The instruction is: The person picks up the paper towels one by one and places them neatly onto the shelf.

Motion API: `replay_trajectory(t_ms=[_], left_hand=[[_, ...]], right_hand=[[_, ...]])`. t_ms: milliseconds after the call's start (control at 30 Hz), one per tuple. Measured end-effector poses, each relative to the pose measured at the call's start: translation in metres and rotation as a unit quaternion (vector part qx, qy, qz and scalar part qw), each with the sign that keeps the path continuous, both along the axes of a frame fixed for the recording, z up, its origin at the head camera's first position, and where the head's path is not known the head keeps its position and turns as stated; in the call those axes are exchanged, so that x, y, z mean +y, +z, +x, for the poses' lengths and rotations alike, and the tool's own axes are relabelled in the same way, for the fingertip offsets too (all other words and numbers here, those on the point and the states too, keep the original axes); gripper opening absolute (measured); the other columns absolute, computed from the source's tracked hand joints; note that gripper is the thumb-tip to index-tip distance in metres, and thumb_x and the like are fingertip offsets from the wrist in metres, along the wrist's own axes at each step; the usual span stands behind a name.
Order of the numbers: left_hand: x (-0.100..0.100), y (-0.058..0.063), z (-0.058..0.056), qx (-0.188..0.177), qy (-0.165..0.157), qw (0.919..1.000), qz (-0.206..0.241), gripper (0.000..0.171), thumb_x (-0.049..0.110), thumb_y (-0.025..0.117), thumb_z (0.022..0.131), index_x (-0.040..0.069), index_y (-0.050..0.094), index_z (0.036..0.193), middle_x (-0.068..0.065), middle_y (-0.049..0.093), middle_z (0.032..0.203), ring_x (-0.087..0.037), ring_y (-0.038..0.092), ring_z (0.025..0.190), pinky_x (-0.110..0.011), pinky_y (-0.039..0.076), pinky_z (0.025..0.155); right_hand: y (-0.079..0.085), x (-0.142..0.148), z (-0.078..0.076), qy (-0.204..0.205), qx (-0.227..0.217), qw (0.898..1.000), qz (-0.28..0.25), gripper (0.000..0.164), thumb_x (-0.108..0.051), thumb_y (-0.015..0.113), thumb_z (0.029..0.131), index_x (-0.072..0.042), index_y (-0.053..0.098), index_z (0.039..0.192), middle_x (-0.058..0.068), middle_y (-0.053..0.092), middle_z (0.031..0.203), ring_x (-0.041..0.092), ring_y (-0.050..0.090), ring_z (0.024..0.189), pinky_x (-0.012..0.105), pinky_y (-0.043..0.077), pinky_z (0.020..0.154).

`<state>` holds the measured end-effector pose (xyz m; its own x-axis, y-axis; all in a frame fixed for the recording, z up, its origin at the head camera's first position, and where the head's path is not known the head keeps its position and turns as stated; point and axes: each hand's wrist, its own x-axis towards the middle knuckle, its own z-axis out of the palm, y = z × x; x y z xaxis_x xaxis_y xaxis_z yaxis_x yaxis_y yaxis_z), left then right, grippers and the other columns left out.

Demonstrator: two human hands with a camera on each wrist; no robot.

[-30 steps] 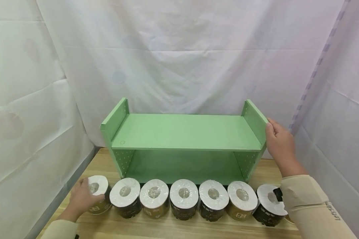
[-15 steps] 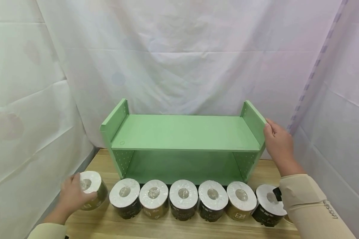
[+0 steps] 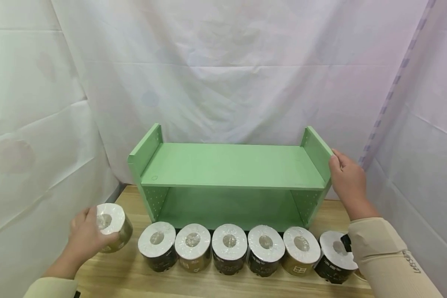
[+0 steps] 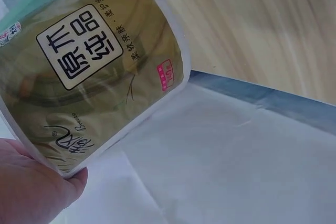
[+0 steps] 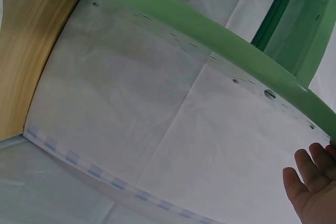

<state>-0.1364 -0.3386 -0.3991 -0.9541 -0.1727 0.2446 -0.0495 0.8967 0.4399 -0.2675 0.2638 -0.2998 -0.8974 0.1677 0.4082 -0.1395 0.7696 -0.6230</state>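
So the gold roll (image 3: 116, 227) had drifted away from its buddies.
The left hand (image 3: 85, 236), spread wide around it, had shifted it farther left, leaving it apart from the row of rolls (image 3: 229, 254) and free of its neighbors. The right hand (image 3: 348, 178) gripped the green shelf (image 3: 231, 165) by its right edge. Glossy crinkled wrap, round-holed white paper end; smooth shelf boards, tiny holes in the sides.

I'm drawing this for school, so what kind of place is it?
Probably a curtained-off work corner: white cloth hangs around a wooden table, with a green shelf and a row of paper rolls on it.
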Motion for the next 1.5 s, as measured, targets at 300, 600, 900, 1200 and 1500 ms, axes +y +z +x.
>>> replay_trajectory(t_ms=[300, 600, 900, 1200, 1500], left_hand=[[0.011, 0.017, 0.007, 0.020, 0.001, 0.9997, 0.010, 0.109, 0.021, 0.081, 0.059, -0.022, 0.020, 0.138, -0.049, 0.022, 0.131, -0.064, 0.020, 0.117, -0.072, 0.028, 0.084], [0.020, 0.029, 0.007, 0.044, -0.017, 0.9989, 0.002, 0.104, 0.020, 0.082, 0.058, -0.019, 0.027, 0.137, -0.047, 0.027, 0.130, -0.064, 0.023, 0.115, -0.071, 0.030, 0.082], [0.037, 0.044, 0.008, 0.034, -0.036, 0.9988, -0.002, 0.102, 0.021, 0.083, 0.056, -0.016, 0.030, 0.134, -0.047, 0.028, 0.130, -0.063, 0.026, 0.113, -0.071, 0.035, 0.077], [0.053, 0.059, 0.010, 0.014, -0.064, 0.9978, 0.000, 0.106, 0.022, 0.084, 0.057, -0.016, 0.028, 0.139, -0.045, 0.028, 0.135, -0.062, 0.026, 0.119, -0.078, 0.030, 0.084], [0.069, 0.075, 0.012, 0.030, -0.083, 0.9961, -0.005, 0.107, 0.020, 0.083, 0.057, -0.016, 0.029, 0.141, -0.040, 0.031, 0.137, -0.056, 0.028, 0.120, -0.073, 0.037, 0.082]], right_hand=[[-0.002, 0.000, -0.003, 0.010, 0.001, 1.000, -0.001, 0.056, -0.037, 0.023, 0.102, -0.008, 0.043, 0.146, 0.025, 0.045, 0.142, 0.049, 0.041, 0.129, 0.064, 0.034, 0.100], [-0.002, 0.000, -0.003, 0.008, 0.002, 1.000, -0.005, 0.056, -0.037, 0.023, 0.102, -0.008, 0.042, 0.146, 0.024, 0.045, 0.142, 0.048, 0.041, 0.129, 0.064, 0.035, 0.099], [-0.002, -0.001, -0.004, 0.004, 0.007, 1.000, -0.003, 0.055, -0.036, 0.024, 0.102, -0.008, 0.044, 0.145, 0.024, 0.046, 0.140, 0.048, 0.043, 0.128, 0.063, 0.035, 0.100], [-0.003, -0.001, -0.007, 0.006, 0.005, 1.000, 0.007, 0.056, -0.037, 0.022, 0.102, -0.008, 0.042, 0.146, 0.025, 0.046, 0.141, 0.049, 0.042, 0.127, 0.064, 0.035, 0.099], [-0.004, -0.003, -0.011, 0.011, 0.013, 1.000, 0.007, 0.056, -0.036, 0.023, 0.102, -0.007, 0.043, 0.145, 0.025, 0.046, 0.141, 0.049, 0.043, 0.127, 0.064, 0.036, 0.099]])
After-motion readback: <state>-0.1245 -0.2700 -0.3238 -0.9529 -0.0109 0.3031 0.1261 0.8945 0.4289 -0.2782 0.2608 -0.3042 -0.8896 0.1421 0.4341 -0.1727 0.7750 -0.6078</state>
